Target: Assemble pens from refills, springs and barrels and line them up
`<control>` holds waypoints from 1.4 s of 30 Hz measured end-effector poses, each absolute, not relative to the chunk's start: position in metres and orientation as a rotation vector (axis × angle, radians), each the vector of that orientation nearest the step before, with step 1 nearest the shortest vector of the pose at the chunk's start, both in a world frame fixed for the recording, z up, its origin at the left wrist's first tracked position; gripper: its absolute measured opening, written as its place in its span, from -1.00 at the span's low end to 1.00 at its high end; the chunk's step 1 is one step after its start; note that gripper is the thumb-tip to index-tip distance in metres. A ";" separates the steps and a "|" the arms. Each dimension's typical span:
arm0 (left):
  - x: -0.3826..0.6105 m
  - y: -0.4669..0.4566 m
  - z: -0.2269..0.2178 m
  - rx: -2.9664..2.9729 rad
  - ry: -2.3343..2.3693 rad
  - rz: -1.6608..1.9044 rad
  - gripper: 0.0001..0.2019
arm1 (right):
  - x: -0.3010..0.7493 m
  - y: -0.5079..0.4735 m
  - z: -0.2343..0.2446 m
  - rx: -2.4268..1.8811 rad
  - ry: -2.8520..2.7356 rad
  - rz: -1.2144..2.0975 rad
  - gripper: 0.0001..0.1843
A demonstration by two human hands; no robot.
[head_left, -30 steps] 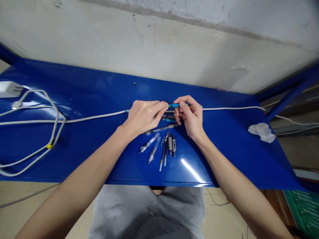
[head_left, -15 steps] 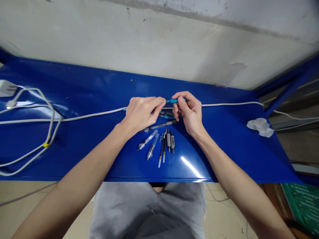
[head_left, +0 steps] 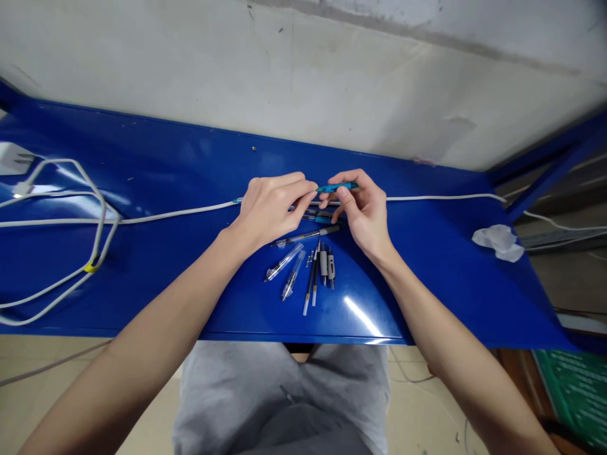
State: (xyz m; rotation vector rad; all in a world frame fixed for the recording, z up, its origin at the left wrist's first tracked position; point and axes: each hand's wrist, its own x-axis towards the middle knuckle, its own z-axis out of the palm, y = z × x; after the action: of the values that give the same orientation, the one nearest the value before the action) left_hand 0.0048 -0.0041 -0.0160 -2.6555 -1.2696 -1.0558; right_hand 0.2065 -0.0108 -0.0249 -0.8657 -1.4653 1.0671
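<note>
Above the blue table (head_left: pixel 427 272), my right hand (head_left: pixel 365 212) holds a blue pen barrel section (head_left: pixel 337 188) between thumb and fingers. My left hand (head_left: pixel 272 205) is closed in a pinch at that piece's left end, its fingertips hiding what they grip. A light-blue tip (head_left: pixel 238 200) shows beyond the left hand; I cannot tell whether it is held. Below the hands lie a blue-gripped pen (head_left: pixel 325 218) and a clear pen with a grey grip (head_left: pixel 306 237). Nearer are clear barrels (head_left: pixel 283 262), ink refills (head_left: pixel 309 287), grey grips (head_left: pixel 324 264) and small springs (head_left: pixel 310 258).
A white cable (head_left: pixel 175 213) crosses the table behind the hands and loops on the left, near a white plug adapter (head_left: pixel 14 158). Crumpled translucent plastic (head_left: pixel 499 241) lies at the right. A pale wall (head_left: pixel 227 69) rises along the back edge.
The blue barrel section has turned slightly in my right fingers, showing more of its length. Both hands stay close together; the whole view has shifted slightly.
</note>
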 end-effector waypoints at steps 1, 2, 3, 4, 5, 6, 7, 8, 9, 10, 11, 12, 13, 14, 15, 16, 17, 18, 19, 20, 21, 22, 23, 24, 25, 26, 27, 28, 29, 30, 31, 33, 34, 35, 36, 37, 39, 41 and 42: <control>0.005 -0.004 -0.015 -2.661 -1.281 -1.047 -0.67 | 0.207 -0.010 -0.026 -0.865 -1.469 1.061 -0.65; 0.006 -0.005 -0.015 -2.668 -1.291 -1.033 -0.69 | 0.207 -0.010 -0.026 -0.866 -1.479 1.056 -0.66; 0.006 -0.005 -0.015 -2.676 -1.299 -1.014 -0.70 | 0.207 -0.010 -0.027 -0.869 -1.494 1.048 -0.67; 0.007 -0.006 -0.014 -2.688 -1.304 -0.988 -0.70 | 0.206 -0.010 -0.028 -0.874 -1.515 1.033 -0.69; 0.008 -0.007 -0.014 -2.701 -1.306 -0.960 -0.67 | 0.206 -0.010 -0.028 -0.878 -1.545 1.008 -0.71; 0.009 -0.008 -0.014 -2.717 -1.305 -0.933 -0.60 | 0.205 -0.012 -0.028 -0.881 -1.587 0.973 -0.74; 0.010 -0.010 -0.014 -2.738 -1.307 -0.906 -0.51 | 0.204 -0.013 -0.028 -0.880 -1.641 0.924 -0.77; 0.011 -0.011 -0.014 -2.762 -1.312 -0.880 -0.41 | 0.203 -0.015 -0.027 -0.872 -1.701 0.862 -0.79; 0.012 -0.012 -0.014 -2.787 -1.319 -0.855 -0.32 | 0.202 -0.017 -0.027 -0.859 -1.759 0.793 -0.82; 0.013 -0.013 -0.013 -2.807 -1.332 -0.831 -0.25 | 0.201 -0.020 -0.025 -0.848 -1.809 0.727 -0.83; 0.014 -0.015 -0.012 -2.823 -1.349 -0.806 -0.21 | 0.200 -0.022 -0.024 -0.840 -1.844 0.668 -0.84; 0.015 -0.016 -0.010 -2.837 -1.368 -0.776 -0.18 | 0.199 -0.023 -0.023 -0.840 -1.862 0.625 -0.85; 0.016 -0.017 -0.008 -2.847 -1.385 -0.751 -0.16 | 0.198 -0.025 -0.023 -0.849 -1.864 0.596 -0.86; 0.016 -0.018 -0.006 -2.858 -1.396 -0.731 -0.14 | 0.198 -0.026 -0.023 -0.861 -1.856 0.576 -0.87; 0.017 -0.019 -0.003 -2.871 -1.399 -0.719 -0.13 | 0.198 -0.026 -0.023 -0.871 -1.843 0.557 -0.88; 0.018 -0.020 0.000 -2.885 -1.394 -0.715 -0.12 | 0.198 -0.026 -0.024 -0.870 -1.831 0.536 -0.89; 0.018 -0.022 0.002 -2.902 -1.383 -0.720 -0.12 | 0.199 -0.026 -0.025 -0.859 -1.829 0.509 -0.90; 0.019 -0.023 0.005 -2.919 -1.369 -0.732 -0.12 | 0.199 -0.026 -0.025 -0.841 -1.840 0.478 -0.90; 0.019 -0.024 0.006 -2.934 -1.353 -0.748 -0.12 | 0.199 -0.026 -0.026 -0.823 -1.859 0.445 -0.89; 0.019 -0.024 0.008 -2.946 -1.335 -0.763 -0.13 | 0.199 -0.027 -0.026 -0.815 -1.881 0.414 -0.86; 0.019 -0.025 0.009 -2.957 -1.306 -0.778 -0.13 | 0.199 -0.028 -0.026 -0.820 -1.893 0.385 -0.83; 0.019 -0.025 0.009 -2.963 -1.260 -0.802 -0.12 | 0.199 -0.029 -0.026 -0.844 -1.889 0.366 -0.80; 0.020 -0.025 0.008 -2.963 -1.200 -0.831 -0.10 | 0.198 -0.031 -0.025 -0.886 -1.865 0.363 -0.77; 0.020 -0.025 0.007 -2.961 -1.133 -0.859 -0.07 | 0.197 -0.032 -0.024 -0.940 -1.824 0.378 -0.74; 0.021 -0.025 0.006 -2.957 -1.072 -0.884 -0.04 | 0.196 -0.034 -0.024 -0.996 -1.772 0.412 -0.70; 0.023 -0.025 0.004 -2.953 -1.027 -0.901 -0.01 | 0.195 -0.035 -0.023 -1.048 -1.718 0.465 -0.64; 0.024 -0.025 0.003 -2.949 -1.005 -0.908 0.00 | 0.194 -0.035 -0.023 -1.091 -1.664 0.529 -0.57; 0.026 -0.025 0.001 -2.948 -1.005 -0.904 0.00 | 0.193 -0.035 -0.024 -1.120 -1.617 0.595 -0.50; 0.027 -0.025 0.001 -2.951 -1.015 -0.895 0.01 | 0.192 -0.034 -0.025 -1.132 -1.578 0.655 -0.45; 0.029 -0.025 0.000 -2.956 -1.019 -0.894 0.01 | 0.191 -0.033 -0.026 -1.135 -1.549 0.708 -0.41; 0.029 -0.026 0.000 -2.962 -1.010 -0.909 0.02 | 0.190 -0.031 -0.027 -1.129 -1.529 0.749 -0.40; 0.029 -0.025 0.002 -2.967 -0.945 -0.971 0.03 | 0.189 -0.028 -0.027 -1.107 -1.510 0.805 -0.39; 0.028 -0.024 0.004 -2.949 -0.886 -1.019 0.01 | 0.189 -0.027 -0.027 -1.096 -1.507 0.825 -0.39; 0.025 -0.023 0.006 -2.911 -0.834 -1.070 -0.01 | 0.189 -0.027 -0.027 -1.089 -1.504 0.841 -0.39; 0.022 -0.021 0.008 -2.854 -0.812 -1.117 -0.06 | 0.189 -0.026 -0.026 -1.087 -1.503 0.854 -0.38; 0.018 -0.019 0.009 -2.778 -0.824 -1.156 -0.13 | 0.189 -0.026 -0.024 -1.087 -1.500 0.863 -0.38; 0.009 -0.012 0.011 -2.634 -1.010 -1.175 -0.33 | 0.189 -0.026 -0.022 -1.083 -1.482 0.867 -0.39; 0.001 -0.005 0.009 -2.576 -1.216 -1.104 -0.61 | 0.190 -0.026 -0.021 -1.066 -1.457 0.862 -0.41; -0.001 -0.002 0.007 -2.579 -1.296 -1.061 -0.68 | 0.191 -0.025 -0.021 -1.054 -1.450 0.862 -0.43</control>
State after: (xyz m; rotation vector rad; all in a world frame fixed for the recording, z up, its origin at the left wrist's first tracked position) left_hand -0.0008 -0.0024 0.0072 -2.5789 -1.2959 -1.0615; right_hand 0.1909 -0.0254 -0.0208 -1.0541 -1.4496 0.8615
